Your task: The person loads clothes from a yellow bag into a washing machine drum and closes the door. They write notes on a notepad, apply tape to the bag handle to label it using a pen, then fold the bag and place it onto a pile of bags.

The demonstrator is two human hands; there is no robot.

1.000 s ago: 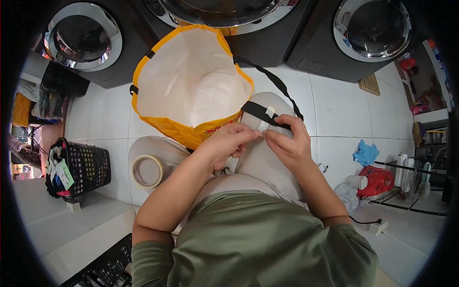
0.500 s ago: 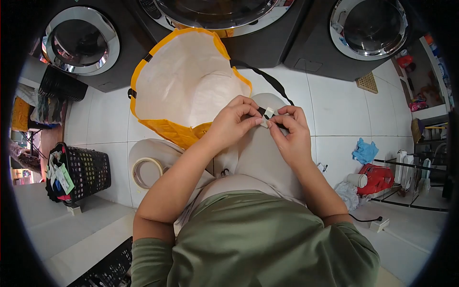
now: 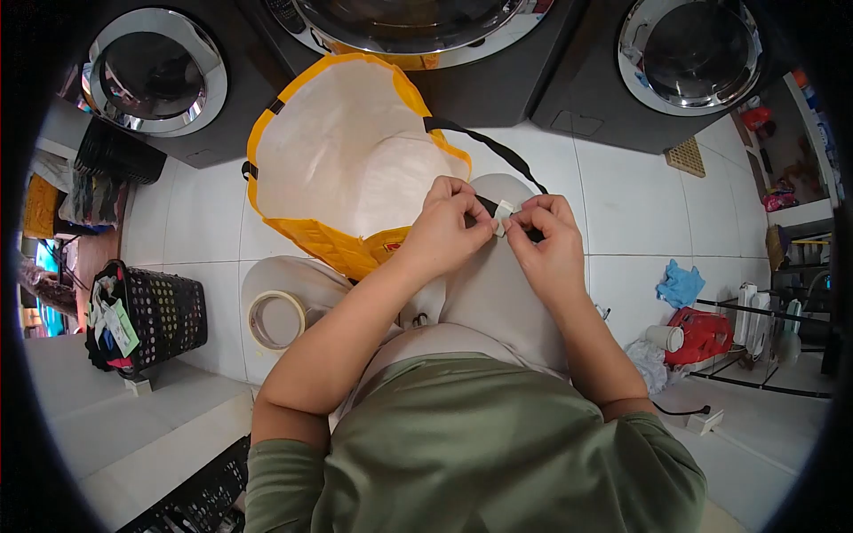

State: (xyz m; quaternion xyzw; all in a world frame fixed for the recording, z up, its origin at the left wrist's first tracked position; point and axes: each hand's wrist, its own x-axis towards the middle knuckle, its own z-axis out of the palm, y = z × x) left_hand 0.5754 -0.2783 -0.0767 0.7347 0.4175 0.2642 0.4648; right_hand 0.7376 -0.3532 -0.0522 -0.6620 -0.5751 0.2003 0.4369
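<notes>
A yellow bag (image 3: 324, 244) with a whitish lining stands wide open in front of my lap. Its black strap (image 3: 502, 151) runs from the rim toward my hands. A short piece of pale masking tape (image 3: 505, 211) lies across the strap, between my fingertips. My left hand (image 3: 451, 226) pinches the strap and the tape's left edge with thumb and fingers. On the other side, my right hand (image 3: 546, 235) pinches the strap by the tape's right edge. The fingers partly hide the strap's end.
A roll of masking tape (image 3: 277, 320) rests by my left leg. Front-loading machines (image 3: 151, 71) line the far side. A black laundry basket (image 3: 164, 311) holds clothes at left. At right are a blue cloth (image 3: 680, 283), a red bag (image 3: 702, 336) and a wire rack (image 3: 764, 382).
The tape piece now lies flatter over the black strap, with less black showing through it. Both hands have stayed close together, fingers shifting slightly. The view has moved a little.
</notes>
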